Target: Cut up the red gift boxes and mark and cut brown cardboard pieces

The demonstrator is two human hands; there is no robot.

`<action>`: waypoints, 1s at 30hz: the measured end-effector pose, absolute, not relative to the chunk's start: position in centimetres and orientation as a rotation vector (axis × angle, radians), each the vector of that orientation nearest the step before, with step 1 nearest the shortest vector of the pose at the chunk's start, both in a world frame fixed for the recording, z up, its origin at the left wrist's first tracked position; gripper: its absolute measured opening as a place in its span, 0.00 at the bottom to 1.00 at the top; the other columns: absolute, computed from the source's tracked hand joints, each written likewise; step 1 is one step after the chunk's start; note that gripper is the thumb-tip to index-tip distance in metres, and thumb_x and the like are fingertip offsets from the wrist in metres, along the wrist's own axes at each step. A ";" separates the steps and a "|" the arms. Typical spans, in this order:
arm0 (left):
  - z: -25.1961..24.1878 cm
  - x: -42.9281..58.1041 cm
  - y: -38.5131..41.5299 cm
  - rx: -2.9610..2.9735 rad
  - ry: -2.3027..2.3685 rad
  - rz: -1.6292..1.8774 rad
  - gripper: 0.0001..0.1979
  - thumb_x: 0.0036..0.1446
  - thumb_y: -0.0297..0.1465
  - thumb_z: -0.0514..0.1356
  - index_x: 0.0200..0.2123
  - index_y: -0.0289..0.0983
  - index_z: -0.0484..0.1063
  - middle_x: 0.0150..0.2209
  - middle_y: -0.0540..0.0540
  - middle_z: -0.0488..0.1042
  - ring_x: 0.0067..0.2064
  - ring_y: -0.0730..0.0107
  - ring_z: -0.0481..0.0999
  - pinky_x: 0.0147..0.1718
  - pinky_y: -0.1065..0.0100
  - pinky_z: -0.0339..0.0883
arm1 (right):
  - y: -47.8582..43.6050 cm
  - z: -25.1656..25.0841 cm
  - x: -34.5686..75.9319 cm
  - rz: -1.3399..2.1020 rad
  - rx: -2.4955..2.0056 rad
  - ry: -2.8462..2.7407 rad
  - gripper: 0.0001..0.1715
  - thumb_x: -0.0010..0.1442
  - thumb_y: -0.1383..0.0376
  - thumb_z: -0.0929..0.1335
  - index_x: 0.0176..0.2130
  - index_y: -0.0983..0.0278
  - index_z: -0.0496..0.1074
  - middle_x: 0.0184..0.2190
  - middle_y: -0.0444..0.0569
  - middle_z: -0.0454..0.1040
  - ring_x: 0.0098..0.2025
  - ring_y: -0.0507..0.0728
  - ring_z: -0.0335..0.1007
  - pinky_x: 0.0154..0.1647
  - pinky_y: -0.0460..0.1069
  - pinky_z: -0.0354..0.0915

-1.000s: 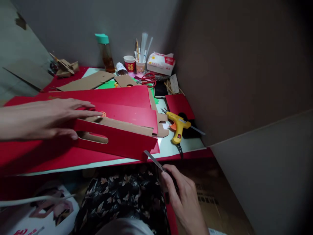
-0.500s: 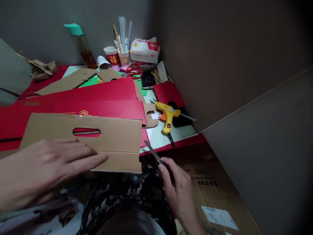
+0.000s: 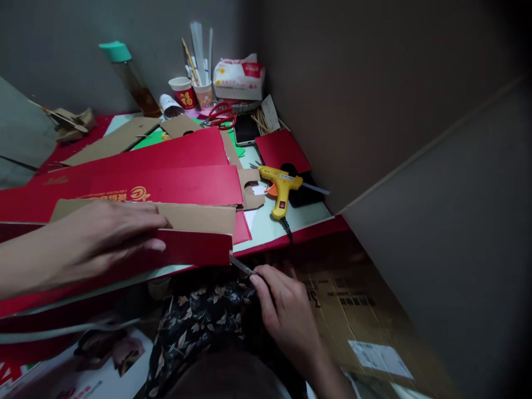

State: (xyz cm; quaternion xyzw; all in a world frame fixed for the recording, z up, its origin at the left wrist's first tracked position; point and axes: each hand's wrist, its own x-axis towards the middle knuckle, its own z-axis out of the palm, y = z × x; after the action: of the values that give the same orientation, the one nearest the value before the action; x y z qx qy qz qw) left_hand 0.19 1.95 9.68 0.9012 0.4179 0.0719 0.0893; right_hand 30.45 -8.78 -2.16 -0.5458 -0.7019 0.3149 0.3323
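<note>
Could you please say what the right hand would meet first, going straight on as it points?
Likely the folded red cardboard, at its lower right corner; the knife blade in the right hand points there, though whether it touches is unclear.

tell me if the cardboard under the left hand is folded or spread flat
Folded. The cardboard shows its red face in front and its brown face behind, with the left hand on it.

The folded cardboard (image 3: 197,218) looks matt and plain brown inside, smooth red with faint sheen outside. The knife (image 3: 241,265) has a grey metal blade; near the tabletop's (image 3: 308,217) right edge, the glue gun (image 3: 283,191) is smooth yellow plastic.
</note>
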 end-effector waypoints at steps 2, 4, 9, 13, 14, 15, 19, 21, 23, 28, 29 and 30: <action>9.8 0.8 3.1 2.703 1.136 0.133 0.26 0.66 0.54 0.47 0.42 0.45 0.78 0.39 0.50 0.79 0.37 0.63 0.77 0.34 0.66 0.67 | -8.7 -1.9 30.4 0.826 -1.441 -1.875 0.16 0.73 0.65 0.59 0.38 0.62 0.71 0.33 0.46 0.76 0.34 0.54 0.73 0.37 0.47 0.58; 9.8 1.3 4.1 2.664 1.151 0.079 0.30 0.64 0.58 0.47 0.43 0.42 0.77 0.38 0.48 0.78 0.36 0.63 0.75 0.33 0.67 0.65 | -8.3 -1.6 30.1 0.805 -1.470 -1.913 0.15 0.73 0.65 0.59 0.37 0.61 0.71 0.32 0.45 0.75 0.33 0.54 0.71 0.35 0.48 0.55; 8.5 2.3 6.5 2.463 1.268 -0.038 0.32 0.61 0.58 0.52 0.49 0.38 0.73 0.36 0.48 0.76 0.35 0.67 0.72 0.34 0.69 0.62 | -7.2 -1.3 29.1 0.819 -1.476 -1.943 0.16 0.73 0.65 0.59 0.34 0.61 0.69 0.28 0.43 0.73 0.28 0.52 0.66 0.31 0.49 0.51; 6.7 2.7 7.6 2.461 1.257 0.060 0.33 0.58 0.60 0.54 0.42 0.34 0.72 0.37 0.47 0.74 0.36 0.67 0.71 0.35 0.69 0.62 | -6.8 -1.6 28.6 0.879 -1.475 -1.927 0.15 0.73 0.65 0.59 0.36 0.61 0.70 0.31 0.44 0.75 0.30 0.53 0.68 0.33 0.48 0.52; 6.3 2.7 7.6 2.464 1.257 0.075 0.33 0.58 0.60 0.54 0.40 0.34 0.72 0.36 0.47 0.73 0.35 0.67 0.71 0.35 0.69 0.61 | -6.7 -1.6 28.5 0.896 -1.476 -1.925 0.15 0.73 0.65 0.59 0.37 0.61 0.70 0.31 0.44 0.75 0.31 0.53 0.68 0.33 0.48 0.52; 5.9 2.7 7.5 2.469 1.260 0.092 0.32 0.58 0.60 0.54 0.38 0.34 0.71 0.34 0.47 0.72 0.34 0.67 0.70 0.34 0.69 0.61 | -6.7 -1.5 28.6 0.911 -1.471 -1.927 0.15 0.73 0.65 0.59 0.37 0.61 0.70 0.31 0.44 0.75 0.31 0.53 0.69 0.33 0.48 0.52; 4.6 2.1 6.6 2.515 1.275 0.249 0.30 0.59 0.57 0.56 0.43 0.34 0.70 0.35 0.47 0.70 0.35 0.67 0.68 0.35 0.67 0.61 | -6.4 -0.8 29.1 0.952 -1.489 -1.978 0.16 0.73 0.63 0.58 0.34 0.61 0.68 0.29 0.43 0.74 0.30 0.52 0.67 0.32 0.48 0.51; 3.9 1.9 6.0 2.577 1.236 0.378 0.26 0.62 0.51 0.58 0.51 0.35 0.70 0.36 0.48 0.69 0.37 0.66 0.67 0.37 0.66 0.62 | -6.4 -0.2 29.6 1.001 -1.502 -2.008 0.17 0.73 0.63 0.58 0.32 0.61 0.66 0.27 0.42 0.72 0.29 0.52 0.66 0.32 0.48 0.50; 3.5 1.8 5.8 2.642 1.151 0.475 0.23 0.63 0.46 0.60 0.55 0.40 0.70 0.42 0.45 0.70 0.43 0.64 0.67 0.43 0.63 0.64 | -6.4 0.3 30.0 1.074 -1.518 -2.032 0.18 0.73 0.62 0.58 0.30 0.61 0.64 0.26 0.41 0.71 0.29 0.51 0.66 0.32 0.48 0.50; 2.6 2.0 6.0 2.825 0.915 0.380 0.18 0.70 0.35 0.53 0.59 0.57 0.68 0.70 0.51 0.55 0.68 0.55 0.58 0.64 0.46 0.53 | -6.9 0.8 30.1 1.079 -1.640 -2.064 0.19 0.72 0.60 0.59 0.29 0.60 0.64 0.27 0.41 0.70 0.29 0.52 0.65 0.32 0.49 0.49; 2.5 2.1 6.1 2.850 0.860 0.329 0.21 0.71 0.32 0.49 0.60 0.60 0.67 0.71 0.54 0.54 0.71 0.56 0.52 0.67 0.44 0.46 | -6.8 0.8 29.9 1.071 -1.634 -2.065 0.19 0.72 0.60 0.59 0.30 0.60 0.64 0.26 0.41 0.70 0.29 0.52 0.65 0.32 0.49 0.49; 2.4 2.1 6.2 2.867 0.816 0.281 0.23 0.71 0.29 0.46 0.61 0.61 0.65 0.71 0.57 0.54 0.73 0.58 0.47 0.69 0.42 0.40 | -6.8 0.8 29.7 1.073 -1.620 -2.064 0.19 0.73 0.61 0.58 0.29 0.60 0.64 0.26 0.41 0.69 0.28 0.52 0.64 0.32 0.49 0.49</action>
State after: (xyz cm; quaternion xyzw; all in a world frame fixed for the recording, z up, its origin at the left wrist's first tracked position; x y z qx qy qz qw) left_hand 2.12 6.16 2.36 0.9550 0.2716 0.0935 0.0735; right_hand 29.71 -6.80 0.78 -0.5650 -0.7194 0.3740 0.1529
